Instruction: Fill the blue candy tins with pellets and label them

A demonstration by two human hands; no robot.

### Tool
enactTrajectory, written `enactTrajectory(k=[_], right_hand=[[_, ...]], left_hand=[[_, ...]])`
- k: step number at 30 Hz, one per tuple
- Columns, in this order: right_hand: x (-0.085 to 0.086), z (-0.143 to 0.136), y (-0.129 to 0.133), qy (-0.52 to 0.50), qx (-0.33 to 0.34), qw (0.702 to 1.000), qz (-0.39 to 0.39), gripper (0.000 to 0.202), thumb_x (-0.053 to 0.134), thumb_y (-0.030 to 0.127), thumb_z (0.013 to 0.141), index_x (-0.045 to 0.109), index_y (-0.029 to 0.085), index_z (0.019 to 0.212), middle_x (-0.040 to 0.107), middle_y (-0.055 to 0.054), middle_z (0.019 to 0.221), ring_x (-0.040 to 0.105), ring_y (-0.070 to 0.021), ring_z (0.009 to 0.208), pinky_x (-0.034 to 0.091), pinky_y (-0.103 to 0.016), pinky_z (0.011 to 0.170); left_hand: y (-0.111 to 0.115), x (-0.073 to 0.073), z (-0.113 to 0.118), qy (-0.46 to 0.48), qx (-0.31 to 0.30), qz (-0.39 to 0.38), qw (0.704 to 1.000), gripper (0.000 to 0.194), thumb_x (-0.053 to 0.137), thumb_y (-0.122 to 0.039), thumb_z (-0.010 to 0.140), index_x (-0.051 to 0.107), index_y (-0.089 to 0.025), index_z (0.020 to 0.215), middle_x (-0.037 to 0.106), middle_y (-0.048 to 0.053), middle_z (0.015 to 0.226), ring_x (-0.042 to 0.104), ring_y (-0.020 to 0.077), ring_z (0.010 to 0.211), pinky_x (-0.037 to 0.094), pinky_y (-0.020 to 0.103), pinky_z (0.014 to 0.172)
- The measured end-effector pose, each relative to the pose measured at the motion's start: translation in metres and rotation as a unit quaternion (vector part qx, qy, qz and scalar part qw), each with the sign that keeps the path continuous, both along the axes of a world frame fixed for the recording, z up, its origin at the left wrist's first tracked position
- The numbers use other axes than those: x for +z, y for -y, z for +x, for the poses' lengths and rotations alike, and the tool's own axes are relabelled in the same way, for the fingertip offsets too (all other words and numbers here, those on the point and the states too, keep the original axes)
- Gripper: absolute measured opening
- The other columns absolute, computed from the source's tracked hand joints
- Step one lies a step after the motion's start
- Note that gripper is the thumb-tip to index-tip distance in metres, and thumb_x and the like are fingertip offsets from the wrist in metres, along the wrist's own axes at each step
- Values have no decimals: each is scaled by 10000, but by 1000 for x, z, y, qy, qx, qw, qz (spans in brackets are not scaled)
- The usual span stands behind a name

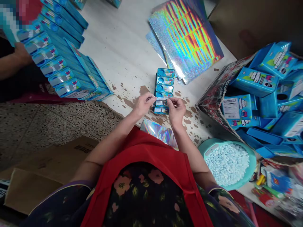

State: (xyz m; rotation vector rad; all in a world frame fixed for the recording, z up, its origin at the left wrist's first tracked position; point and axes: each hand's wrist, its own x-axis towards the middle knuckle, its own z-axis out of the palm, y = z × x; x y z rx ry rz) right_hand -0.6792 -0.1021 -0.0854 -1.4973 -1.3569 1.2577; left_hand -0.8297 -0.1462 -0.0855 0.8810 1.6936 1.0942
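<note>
In the middle of the table stands a short row of small blue candy boxes (165, 81) with shiny label panels, reading "Caramelo Macizo". Over the near end of that row, my left hand (144, 104) and my right hand (176, 112) pinch opposite ends of a thin pale sticker strip (162, 98). Fingertips of both hands are closed close to the box tops; whether the strip touches a box is hard to tell. Just below my hands lies a silvery holographic sheet (158, 130), partly covered by my right forearm and apron.
Holographic sheets (187, 37) are stacked at the back. On the right are a carton of blue boxes (257, 80) and a teal tub (201, 148) of pale blue candies. Several blue boxes (78, 67) are lined up at left, near another person's hand (22, 54). A cardboard box (35, 186) sits lower left.
</note>
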Motion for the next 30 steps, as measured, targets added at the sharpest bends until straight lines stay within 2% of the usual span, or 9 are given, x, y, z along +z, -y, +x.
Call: enactTrajectory(k=[4, 8, 12, 16, 21, 24, 27, 29, 30], right_hand=[[-9, -7, -8, 82, -18, 996, 44, 158, 643, 341, 774, 679, 189, 793, 664, -11, 788, 539, -160, 754, 447, -320, 754], [-10, -6, -13, 108, -8, 993, 46, 170, 646, 358, 766, 686, 193, 773, 647, -13, 784, 530, -171, 785, 433, -321, 765], [-8, -1, -17, 73, 19, 997, 27, 193, 625, 359, 785, 679, 176, 809, 647, -10, 767, 536, -159, 769, 437, -307, 758], [-8, 0, -20, 103, 24, 994, 29, 141, 649, 319, 765, 682, 183, 779, 615, -19, 798, 511, -173, 806, 430, -335, 806], [-14, -9, -20, 141, 7, 988, 55, 77, 660, 281, 746, 662, 203, 741, 503, -33, 875, 478, -204, 919, 403, -398, 933], [-23, -13, -21, 134, 4, 989, 65, 78, 637, 279, 756, 622, 202, 754, 474, -44, 923, 468, -204, 977, 414, -373, 934], [-33, -13, -26, 109, -45, 993, 16, 273, 711, 321, 683, 550, 202, 868, 488, -27, 948, 497, -166, 870, 459, -321, 817], [-37, -9, -28, 71, -68, 994, -41, 419, 754, 342, 628, 493, 204, 925, 513, -1, 911, 501, -131, 743, 464, -287, 702], [-38, -7, -29, 47, -68, 995, -63, 429, 750, 354, 631, 476, 205, 926, 525, 10, 882, 503, -122, 703, 458, -276, 665]], left_hand=[[-4, -9, 3, 27, 55, -3, 998, 114, 601, -255, 797, 566, -171, 728, 556, -36, 614, 533, 88, 534, 431, 213, 542], [-7, -4, 1, 73, 92, -34, 993, 104, 629, -241, 766, 588, -167, 705, 537, -38, 568, 504, 80, 503, 406, 200, 497], [-10, 3, 1, 115, 96, -55, 987, 125, 652, -257, 740, 605, -159, 679, 544, -31, 539, 491, 75, 481, 377, 196, 467], [-13, 1, 0, 115, 96, -73, 986, 132, 653, -262, 730, 600, -159, 668, 546, -28, 539, 488, 77, 473, 372, 204, 464], [-14, -15, -1, 77, 100, -84, 988, 126, 623, -272, 761, 579, -167, 707, 552, -24, 573, 508, 85, 491, 404, 213, 490], [-17, -29, 4, 71, 104, -86, 988, 120, 591, -265, 790, 559, -172, 720, 546, -22, 591, 514, 87, 498, 400, 204, 481], [-19, -45, 12, 61, 103, -101, 988, 132, 541, -298, 839, 538, -187, 769, 561, -18, 643, 545, 104, 530, 391, 200, 460], [-17, -56, 15, 10, 103, -128, 986, 123, 556, -300, 836, 526, -193, 785, 572, -15, 674, 567, 121, 574, 411, 209, 480], [-14, -60, 15, -15, 100, -141, 985, 117, 579, -293, 823, 529, -192, 792, 580, -12, 688, 579, 129, 605, 435, 218, 510]])
